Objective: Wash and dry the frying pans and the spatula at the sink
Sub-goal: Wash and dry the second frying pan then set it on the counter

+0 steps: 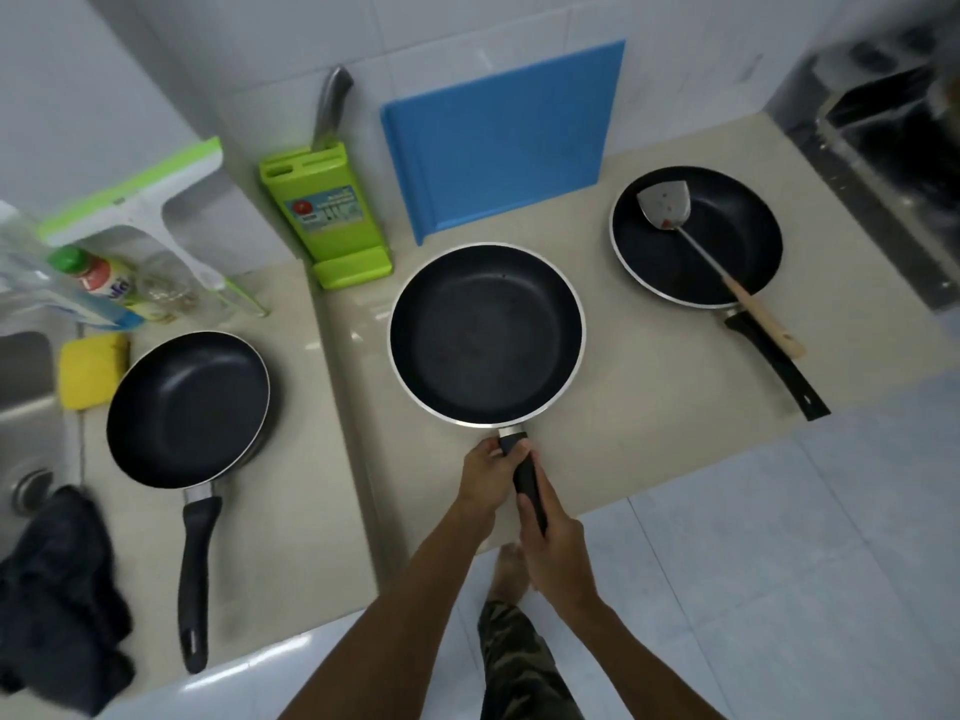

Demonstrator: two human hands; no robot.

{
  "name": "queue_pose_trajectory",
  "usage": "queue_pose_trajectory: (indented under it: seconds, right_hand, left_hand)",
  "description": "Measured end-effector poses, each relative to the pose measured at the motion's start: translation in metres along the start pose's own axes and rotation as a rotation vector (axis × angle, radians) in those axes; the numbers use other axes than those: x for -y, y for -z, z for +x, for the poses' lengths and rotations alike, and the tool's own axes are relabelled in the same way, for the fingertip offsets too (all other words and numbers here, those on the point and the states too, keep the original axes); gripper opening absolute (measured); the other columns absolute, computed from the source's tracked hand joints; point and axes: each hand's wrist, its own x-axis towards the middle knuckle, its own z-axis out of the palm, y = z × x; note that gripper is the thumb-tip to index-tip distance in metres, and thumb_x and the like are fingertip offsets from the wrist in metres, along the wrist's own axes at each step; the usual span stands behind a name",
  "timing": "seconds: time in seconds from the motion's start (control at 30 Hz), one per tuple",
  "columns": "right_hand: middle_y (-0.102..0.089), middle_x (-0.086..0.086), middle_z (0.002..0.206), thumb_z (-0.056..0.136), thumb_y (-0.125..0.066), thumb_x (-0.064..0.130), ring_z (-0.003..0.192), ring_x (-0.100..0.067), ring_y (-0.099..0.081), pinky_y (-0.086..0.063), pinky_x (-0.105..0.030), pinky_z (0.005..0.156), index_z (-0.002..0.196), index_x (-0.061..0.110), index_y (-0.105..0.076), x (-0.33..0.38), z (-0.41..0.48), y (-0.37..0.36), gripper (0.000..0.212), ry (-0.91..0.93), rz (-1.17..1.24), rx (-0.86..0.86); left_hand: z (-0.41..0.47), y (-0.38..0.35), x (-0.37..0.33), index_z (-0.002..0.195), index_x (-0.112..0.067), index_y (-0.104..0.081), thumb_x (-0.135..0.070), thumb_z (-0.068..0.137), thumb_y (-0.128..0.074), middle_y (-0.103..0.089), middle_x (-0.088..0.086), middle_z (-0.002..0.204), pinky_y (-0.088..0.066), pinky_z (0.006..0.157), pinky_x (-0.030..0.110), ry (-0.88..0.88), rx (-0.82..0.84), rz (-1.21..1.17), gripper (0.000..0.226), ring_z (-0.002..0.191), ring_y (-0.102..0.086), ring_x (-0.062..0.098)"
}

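Three black frying pans are on the beige counter. The middle pan (485,332) has its black handle pointing toward me, and both hands grip that handle: my left hand (488,475) near the pan's rim, my right hand (553,550) further back. The left pan (189,407) rests beside the sink (26,387). The right pan (696,236) holds a metal spatula (670,205) with a wooden handle. A yellow sponge (93,368) lies by the sink, and a dark cloth (62,595) is draped over the counter's front left edge.
A blue cutting board (501,132) leans on the tiled wall. A green knife block (324,215) with one knife stands beside it. Dish soap bottles (98,278) and a green-edged squeegee (135,200) crowd the back left. A dark stove (893,127) sits far right.
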Motion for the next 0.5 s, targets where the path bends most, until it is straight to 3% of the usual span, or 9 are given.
queue_pose_trajectory:
  seconds: [0.07,0.17,0.33,0.5]
  right_hand:
    - [-0.064,0.022,0.085,0.099,-0.044,0.039,0.064,0.004,-0.064,-0.048,-0.007,0.055,0.153,0.027,-0.032,0.009,-0.01,0.003,0.056,0.01,0.002,-0.005]
    - [-0.058,0.025,0.07,0.098,-0.044,0.037,0.056,-0.004,-0.063,-0.044,-0.008,0.049,0.152,0.025,-0.031,0.026,-0.028,0.004,0.057,0.073,0.01,-0.053]
    - [-0.059,0.022,0.065,0.099,-0.041,0.04,0.054,-0.009,-0.063,-0.049,-0.013,0.049,0.155,0.03,-0.023,0.058,-0.07,-0.024,0.06,0.16,-0.033,-0.098]
    - [-0.061,0.012,0.061,0.1,-0.04,0.043,0.048,-0.019,-0.057,-0.048,-0.02,0.045,0.151,0.047,-0.019,0.108,-0.127,-0.082,0.056,0.233,-0.005,-0.109]
  left_hand:
    - [-0.012,0.004,-0.004,0.105,-0.011,-0.071,-0.025,0.093,-0.075,-0.076,0.01,0.105,-0.059,0.092,0.034,-0.028,0.033,-0.025,0.019,0.094,-0.072,0.022]
    - [-0.035,0.017,-0.01,0.112,-0.006,-0.07,-0.024,0.094,-0.074,-0.076,0.012,0.108,-0.06,0.091,0.032,-0.098,0.085,-0.072,0.026,0.098,-0.073,0.023]
    - [-0.083,0.066,-0.013,0.113,-0.012,-0.069,-0.03,0.096,-0.071,-0.075,0.002,0.105,-0.057,0.076,0.017,-0.261,0.137,-0.053,0.025,0.095,-0.072,0.014]
    - [-0.133,0.15,-0.005,0.115,-0.01,-0.069,-0.031,0.096,-0.071,-0.075,0.002,0.106,-0.057,0.084,0.022,-0.436,0.128,-0.06,0.029,0.099,-0.071,0.017]
